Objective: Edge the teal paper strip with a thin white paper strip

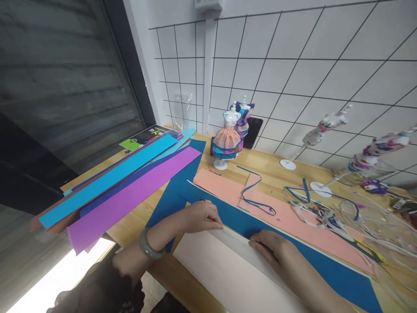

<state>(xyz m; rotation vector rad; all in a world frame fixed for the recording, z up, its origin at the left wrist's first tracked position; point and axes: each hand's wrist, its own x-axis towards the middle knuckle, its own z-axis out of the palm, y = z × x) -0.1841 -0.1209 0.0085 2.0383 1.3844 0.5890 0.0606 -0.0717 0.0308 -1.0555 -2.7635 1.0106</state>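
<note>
We see both hands pressed down on a sheet of white paper (224, 269) at the near edge of a light wooden table (276, 169). The left hand (202, 216), with a pale green bangle (150, 247) on its wrist, has its fingers curled closed, the tips pinching the paper's folded far edge. The right hand (272, 247) lies flatter, its fingers bent and pressing the same edge just beside the left; it grips nothing that we can make out.

The white paper is smooth and matte, a long rectangle whose folded edge runs from the left hand down toward the lower right. That is its long axis, and its near part hangs over the table's front. It lies on a dark blue sheet (254, 226), which follows the same diagonal. Beyond that lies a salmon-pink sheet (228, 189), with a thin blue paper strip (257, 195) looping across it.

To the left, long sheets fan out over the table's corner: a purple sheet (130, 198) and a light blue sheet (110, 182) on top.

By the white tiled wall (293, 65) stands a small mannequin in a layered paper dress (227, 141). Two bare, patterned mannequins (321, 128) lean on stands to the right, among tangled ribbon scraps (322, 215) and clear plastic.
</note>
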